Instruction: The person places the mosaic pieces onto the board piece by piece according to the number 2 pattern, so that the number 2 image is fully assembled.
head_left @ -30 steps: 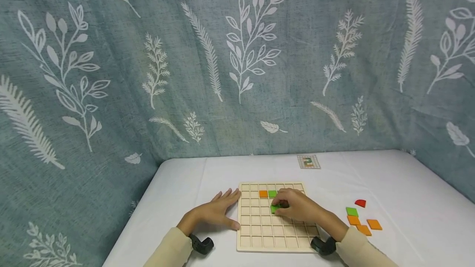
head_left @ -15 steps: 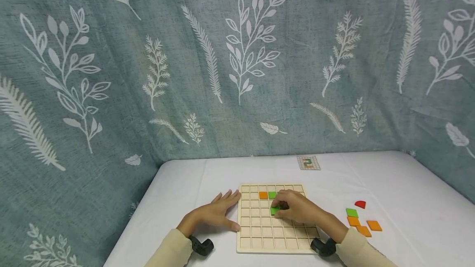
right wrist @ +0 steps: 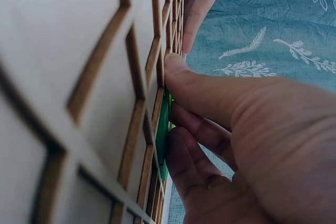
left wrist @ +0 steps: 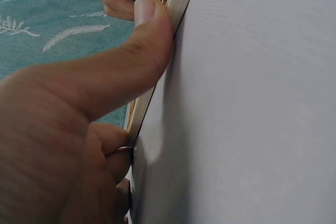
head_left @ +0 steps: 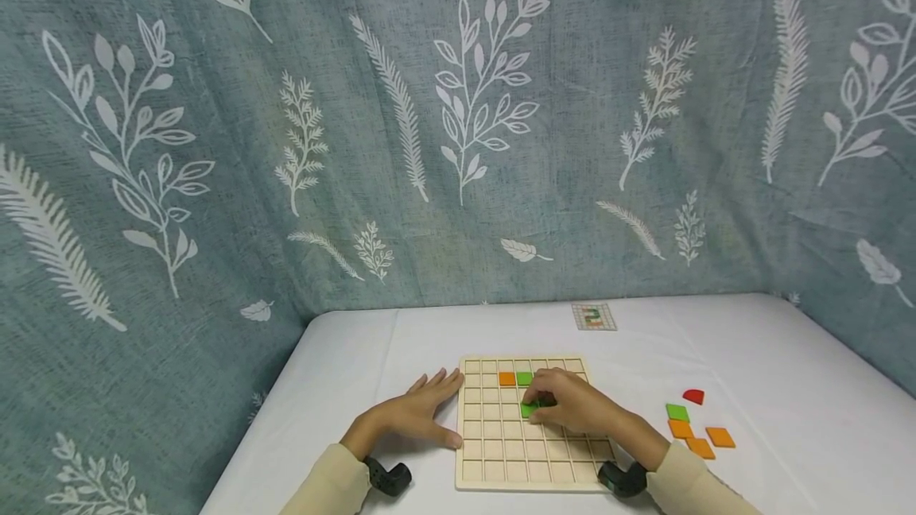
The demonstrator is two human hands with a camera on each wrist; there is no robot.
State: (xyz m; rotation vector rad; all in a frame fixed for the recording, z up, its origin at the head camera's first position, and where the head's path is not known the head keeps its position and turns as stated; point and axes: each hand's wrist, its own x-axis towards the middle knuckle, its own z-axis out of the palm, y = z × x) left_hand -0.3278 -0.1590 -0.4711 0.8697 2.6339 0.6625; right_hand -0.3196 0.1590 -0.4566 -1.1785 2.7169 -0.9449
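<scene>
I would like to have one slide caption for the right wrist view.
Right hand holding a green tile against a gridded board, with the left hand beyond.

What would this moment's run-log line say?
left grip: touches grid board edge | right grip: pinches green tile at board | in cells: orange tile, second green tile | off board: red piece
</scene>
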